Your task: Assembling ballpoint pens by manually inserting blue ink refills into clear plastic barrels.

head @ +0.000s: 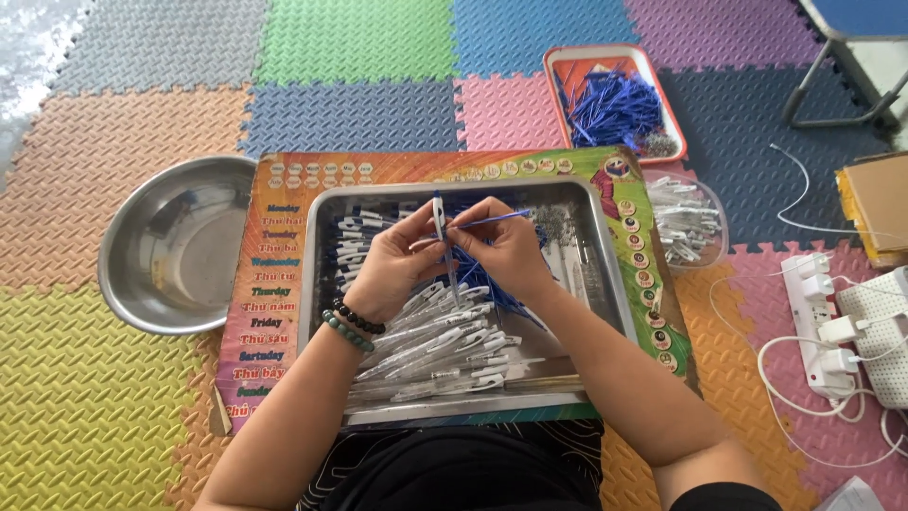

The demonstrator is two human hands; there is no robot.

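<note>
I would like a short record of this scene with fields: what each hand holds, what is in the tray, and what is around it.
left hand: holds a white pen barrel upright over the tray
right hand: pinches a thin blue refill, its tip toward the barrel
tray: metal, holds white pen barrels and blue refills
under tray: colourful board
left of tray: steel bowl
upper right: orange tray of blue refills; clear tub of white parts
far right: power strip
floor: foam mats

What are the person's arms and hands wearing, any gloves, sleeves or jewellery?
No gloves; both forearms are bare to the frame's edge. The left hand has two bead bracelets at the wrist, one black, one green. The right hand shows no visible jewellery.
</note>
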